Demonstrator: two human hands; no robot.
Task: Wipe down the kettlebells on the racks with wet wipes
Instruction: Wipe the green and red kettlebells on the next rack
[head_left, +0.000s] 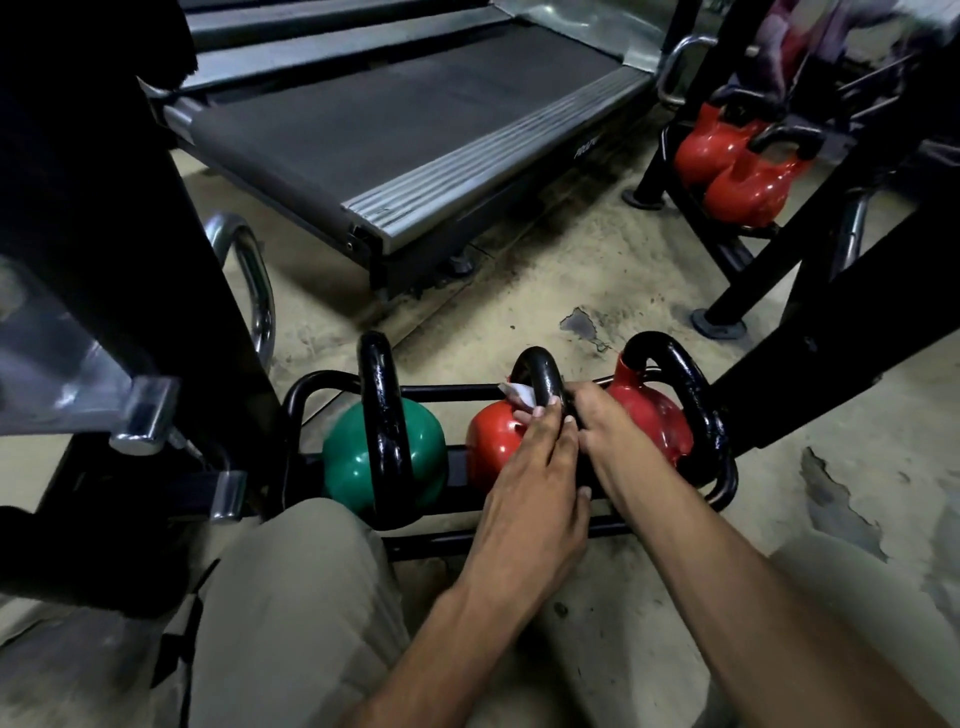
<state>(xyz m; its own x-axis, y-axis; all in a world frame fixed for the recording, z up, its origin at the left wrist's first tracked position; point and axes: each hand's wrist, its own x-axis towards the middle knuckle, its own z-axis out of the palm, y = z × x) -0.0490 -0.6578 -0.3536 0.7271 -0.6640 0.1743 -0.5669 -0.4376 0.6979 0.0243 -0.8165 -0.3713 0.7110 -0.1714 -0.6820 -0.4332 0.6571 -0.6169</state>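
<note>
head view: the middle red kettlebell sits in the low black rack, between a green kettlebell and another red kettlebell. its black handle stands upright, and both hands are close together on it. the left hand reaches up with its fingertips bent over a white wet wipe, holding it against the near left side of the handle. the right hand is curled round the handle's right leg, seemingly to steady it.

the bell looks like solid iron under a glossy coating: heavy, rigid and not fragile, and probably slick once damp. it is likely best wiped in place, or tilted by the handle rather than lifted. the handle is the sure place to grip, since the round body offers no purchase. the wipe is thin, limp and light, so it needs finger pressure to stay flat on the curved bar.

further out, a second rack at upper right holds more red kettlebells. a treadmill lies beyond on the worn floor.
</note>
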